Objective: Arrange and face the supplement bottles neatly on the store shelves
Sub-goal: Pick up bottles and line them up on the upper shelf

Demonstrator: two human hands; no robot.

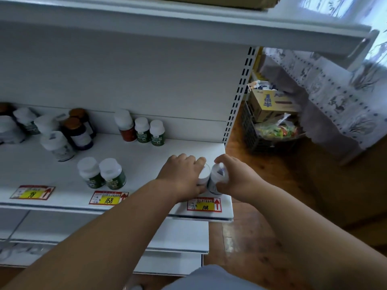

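Grip, left hand: my left hand (184, 174) wraps a white-capped bottle (204, 174) from above and behind, fingers curled over its cap and side, so it is clamped on that bottle.
Grip, right hand: my right hand (234, 176) holds the second white bottle (217, 178) round its body, fingers curled over the top; clamped too.
Where they stand: both bottles touch each other at the front right corner of the shelf (146, 155), just behind the price tag marked 108 (204, 204).
Handling, as I judge it: small rigid plastic bottles, likely light, with smooth sides and a glossy label; they may slide or spin easily on the painted shelf and tip if pushed high up.
Where to hold: round the body below the cap, to turn the label forward without toppling it.
Risk: the shelf's right edge is close, with open floor (272, 185) beyond.
Neighbours: a pair of green-labelled bottles (102, 174) near the front edge by the 168 tag (107, 198); more bottles along the back edge, some out of line.
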